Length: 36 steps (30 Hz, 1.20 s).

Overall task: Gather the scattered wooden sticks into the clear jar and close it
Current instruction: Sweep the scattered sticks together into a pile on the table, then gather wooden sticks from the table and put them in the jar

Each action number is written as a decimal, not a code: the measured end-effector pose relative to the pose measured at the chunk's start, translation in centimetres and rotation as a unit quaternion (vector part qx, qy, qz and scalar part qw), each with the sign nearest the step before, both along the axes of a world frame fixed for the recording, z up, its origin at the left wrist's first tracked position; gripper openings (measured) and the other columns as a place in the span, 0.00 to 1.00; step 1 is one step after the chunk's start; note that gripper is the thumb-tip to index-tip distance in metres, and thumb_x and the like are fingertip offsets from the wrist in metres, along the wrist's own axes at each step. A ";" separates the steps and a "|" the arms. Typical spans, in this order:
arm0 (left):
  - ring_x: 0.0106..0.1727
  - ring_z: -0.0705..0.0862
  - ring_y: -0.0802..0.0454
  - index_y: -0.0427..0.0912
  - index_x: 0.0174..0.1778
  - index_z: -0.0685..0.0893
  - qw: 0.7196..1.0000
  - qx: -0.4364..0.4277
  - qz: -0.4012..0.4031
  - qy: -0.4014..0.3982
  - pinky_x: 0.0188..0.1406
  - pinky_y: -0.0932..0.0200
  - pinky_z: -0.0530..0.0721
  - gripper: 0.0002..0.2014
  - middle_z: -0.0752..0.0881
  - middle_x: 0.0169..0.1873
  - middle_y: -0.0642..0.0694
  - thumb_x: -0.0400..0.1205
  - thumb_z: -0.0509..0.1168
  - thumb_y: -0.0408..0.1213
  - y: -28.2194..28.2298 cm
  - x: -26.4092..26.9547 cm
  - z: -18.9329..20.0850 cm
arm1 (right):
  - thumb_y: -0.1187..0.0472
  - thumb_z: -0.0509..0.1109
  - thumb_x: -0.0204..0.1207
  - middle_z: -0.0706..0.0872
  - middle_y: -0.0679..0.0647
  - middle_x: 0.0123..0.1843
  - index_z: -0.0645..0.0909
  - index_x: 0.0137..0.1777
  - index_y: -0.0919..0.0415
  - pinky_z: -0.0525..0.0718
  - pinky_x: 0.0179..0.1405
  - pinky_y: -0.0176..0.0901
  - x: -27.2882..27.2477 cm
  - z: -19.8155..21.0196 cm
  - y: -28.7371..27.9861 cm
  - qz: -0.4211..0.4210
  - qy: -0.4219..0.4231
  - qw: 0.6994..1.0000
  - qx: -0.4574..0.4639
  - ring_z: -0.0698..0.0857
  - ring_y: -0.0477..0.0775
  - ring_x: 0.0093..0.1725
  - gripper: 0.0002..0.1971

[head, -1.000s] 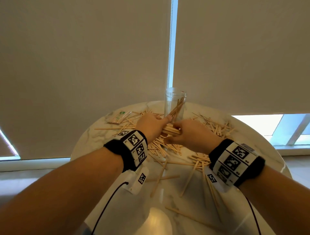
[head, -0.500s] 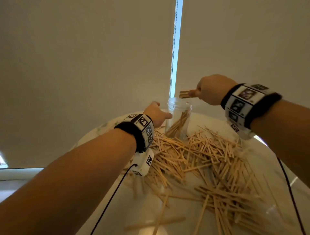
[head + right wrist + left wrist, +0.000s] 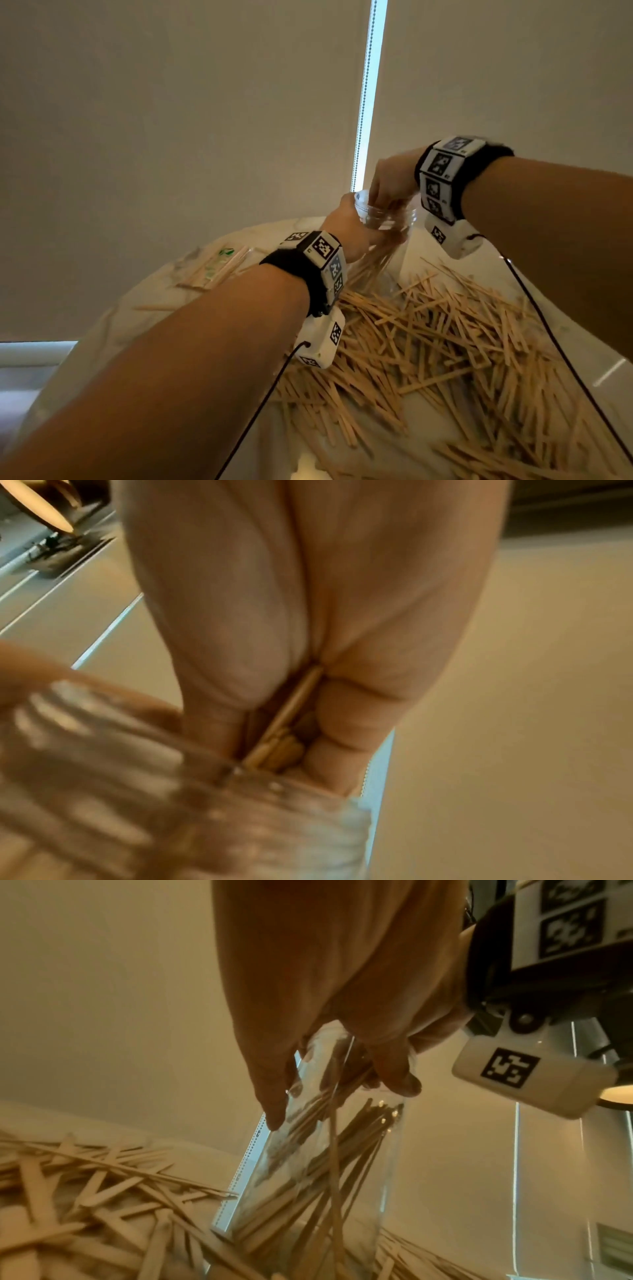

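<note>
Gripping the clear jar (image 3: pixel 383 226) near its rim, the left hand (image 3: pixel 346 229) had fingers wrapped round the wall; jar stood at roughly 12 o'clock on the round table (image 3: pixel 113 329), tilted slightly. Right hand (image 3: pixel 390 181) sat over the jar mouth from 1 o'clock, fingertips dipping inside. Head view hid what the right hand carried; the right wrist view showed it: a small bundle of sticks (image 3: pixel 284 737) pinched between thumb and curled fingers, ends at the blurred jar rim (image 3: pixel 240 799). Left wrist view gave the jar's contents, unreadable from the head: sticks already inside (image 3: pixel 342 1164), leaning diagonally against the wall, with the left fingers (image 3: pixel 270 1096) on the glass. Only the head view showed the scattered sticks (image 3: pixel 445 342) piled from 3 to 6 o'clock, plus a wrapped packet (image 3: pixel 219 263) at 10 o'clock. Tracker bands (image 3: pixel 325 260) on both wrists. Roller blinds (image 3: pixel 171 120) behind the table.
</note>
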<state>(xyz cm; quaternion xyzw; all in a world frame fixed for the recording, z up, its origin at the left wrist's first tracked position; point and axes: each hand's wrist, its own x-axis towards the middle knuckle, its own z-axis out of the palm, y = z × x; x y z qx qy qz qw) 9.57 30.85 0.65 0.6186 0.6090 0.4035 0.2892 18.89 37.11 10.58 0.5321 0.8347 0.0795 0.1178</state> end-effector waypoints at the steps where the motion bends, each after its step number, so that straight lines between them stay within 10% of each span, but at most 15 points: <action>1: 0.50 0.89 0.50 0.51 0.72 0.73 1.000 0.002 0.000 -0.003 0.52 0.47 0.88 0.50 0.89 0.53 0.52 0.55 0.82 0.61 0.0 0.0 -0.1 | 0.49 0.77 0.73 0.92 0.54 0.50 0.92 0.56 0.57 0.84 0.55 0.44 0.0 0.1 -0.1 0.003 -0.006 1.000 -0.011 0.85 0.52 0.46 0.16; 6: 0.57 0.85 0.43 0.47 0.80 0.63 1.000 0.013 0.008 0.012 0.59 0.45 0.85 0.43 0.85 0.59 0.44 0.72 0.77 0.39 -0.4 -0.2 -0.3 | 0.46 0.79 0.73 0.91 0.53 0.50 0.88 0.56 0.62 0.85 0.56 0.44 -0.9 0.1 -0.8 -0.024 -0.048 0.998 -0.034 0.89 0.53 0.52 0.21; 14: 0.74 0.76 0.37 0.44 0.87 0.41 0.992 -0.094 0.005 0.082 0.69 0.44 0.77 0.65 0.71 0.79 0.36 0.67 0.80 0.58 -4.1 -0.1 1.2 | 0.57 0.71 0.81 0.92 0.49 0.44 0.90 0.54 0.58 0.90 0.48 0.47 2.9 3.1 -5.7 -0.011 0.235 0.972 0.015 0.91 0.51 0.46 0.09; 17: 0.70 0.79 0.43 0.43 0.83 0.63 0.988 -0.079 0.015 0.135 0.70 0.46 0.78 0.52 0.77 0.74 0.41 0.68 0.78 0.61 -8.2 -0.5 1.5 | 0.53 0.71 0.81 0.91 0.46 0.38 0.90 0.47 0.55 0.80 0.34 0.39 5.3 3.4 -10.2 0.001 0.287 0.956 0.067 0.89 0.46 0.37 0.08; 21: 0.48 0.87 0.53 0.47 0.53 0.88 0.971 -0.080 -0.039 0.220 0.54 0.51 0.87 0.21 0.90 0.47 0.51 0.73 0.76 0.58 -15.5 -0.9 0.9 | 0.48 0.72 0.81 0.92 0.47 0.37 0.88 0.42 0.53 0.81 0.36 0.39 8.4 1.1 -17.1 -0.002 0.261 0.964 -0.038 0.90 0.46 0.36 0.11; 25: 0.36 0.86 0.55 0.47 0.43 0.88 0.935 -0.150 -0.111 0.301 0.37 0.60 0.84 0.19 0.90 0.36 0.50 0.73 0.75 0.60 -23.1 -0.2 -0.1 | 0.38 0.70 0.78 0.91 0.47 0.32 0.88 0.39 0.54 0.82 0.44 0.42 11.0 -3.5 -24.1 -0.003 0.171 0.979 -0.115 0.88 0.45 0.30 0.19; 29: 0.42 0.82 0.50 0.41 0.53 0.86 0.892 -0.203 -0.109 0.388 0.41 0.55 0.79 0.35 0.86 0.42 0.47 0.66 0.74 0.70 -28.7 1.3 -1.2 | 0.26 0.61 0.76 0.91 0.48 0.28 0.89 0.38 0.58 0.87 0.45 0.44 13.4 -7.2 -30.3 -0.049 0.091 0.982 -0.161 0.89 0.46 0.29 0.34; 36: 0.54 0.85 0.44 0.37 0.58 0.83 0.888 -0.201 -0.080 0.405 0.49 0.53 0.82 0.26 0.87 0.54 0.41 0.77 0.73 0.57 -31.9 3.4 -2.9 | 0.19 0.71 0.57 0.81 0.44 0.31 0.77 0.33 0.51 0.77 0.35 0.38 15.5 -10.2 -40.1 0.000 0.077 0.982 -0.175 0.80 0.46 0.33 0.33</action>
